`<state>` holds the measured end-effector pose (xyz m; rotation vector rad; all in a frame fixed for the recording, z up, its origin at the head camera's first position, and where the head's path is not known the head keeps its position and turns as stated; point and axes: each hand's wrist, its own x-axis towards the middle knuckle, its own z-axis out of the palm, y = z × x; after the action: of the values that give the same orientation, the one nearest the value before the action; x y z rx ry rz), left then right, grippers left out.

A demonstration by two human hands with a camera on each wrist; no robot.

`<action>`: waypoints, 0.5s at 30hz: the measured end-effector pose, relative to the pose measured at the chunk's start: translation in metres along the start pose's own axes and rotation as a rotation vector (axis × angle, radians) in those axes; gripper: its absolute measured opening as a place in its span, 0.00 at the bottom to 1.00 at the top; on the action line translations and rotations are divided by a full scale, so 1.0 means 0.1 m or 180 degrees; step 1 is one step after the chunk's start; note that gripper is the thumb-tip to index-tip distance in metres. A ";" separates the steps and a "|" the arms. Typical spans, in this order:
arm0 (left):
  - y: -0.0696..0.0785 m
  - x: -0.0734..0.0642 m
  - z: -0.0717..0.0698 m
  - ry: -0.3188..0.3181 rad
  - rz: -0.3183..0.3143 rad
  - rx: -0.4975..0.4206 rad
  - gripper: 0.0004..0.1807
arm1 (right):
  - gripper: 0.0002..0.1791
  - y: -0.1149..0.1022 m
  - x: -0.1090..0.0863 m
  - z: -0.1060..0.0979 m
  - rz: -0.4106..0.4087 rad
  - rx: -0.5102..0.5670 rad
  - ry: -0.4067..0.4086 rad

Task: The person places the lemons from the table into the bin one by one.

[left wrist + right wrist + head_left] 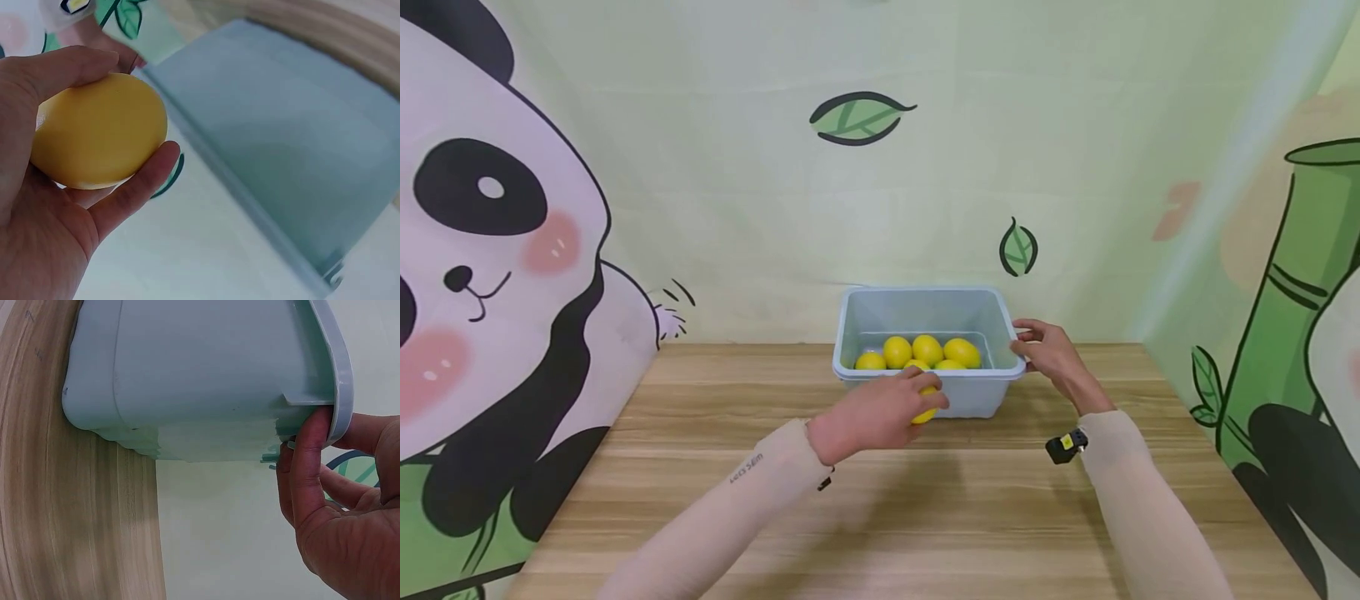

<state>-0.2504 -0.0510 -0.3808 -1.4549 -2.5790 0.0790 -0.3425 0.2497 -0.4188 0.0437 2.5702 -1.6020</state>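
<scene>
A light blue plastic bin (972,395) stands on the table, with several yellow lemons (927,351) inside it. Just in front of its near wall, my left hand (876,414) holds another lemon (103,132). The left wrist view shows thumb and fingers wrapped about this fruit, beside the bin's outer wall (281,125). At the bin's right end, my right hand (1056,360) grips the rim (342,369). In the right wrist view, fingers curl beneath the rim's lip and the thumb lies on the other side.
The wooden table (1000,517) ends at a pale green backdrop (745,183) just behind the bin. Printed side panels with a panda (512,250) and bamboo (1292,283) flank it. A small black camera (1064,447) sits at the right wrist.
</scene>
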 end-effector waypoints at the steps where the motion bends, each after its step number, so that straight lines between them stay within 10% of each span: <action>1: -0.02 0.00 -0.03 0.0038 -0.0015 -0.0006 0.19 | 0.29 0.00 0.00 0.00 -0.0004 0.0000 0.0004; 15: -0.12 0.16 -0.35 0.0319 -0.0097 -0.0020 0.20 | 0.29 0.00 0.01 0.00 0.0046 -0.0026 0.0024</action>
<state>-0.2627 -0.0452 -0.3426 -1.3843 -2.5224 -0.0061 -0.3431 0.2495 -0.4186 0.0674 2.5759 -1.5893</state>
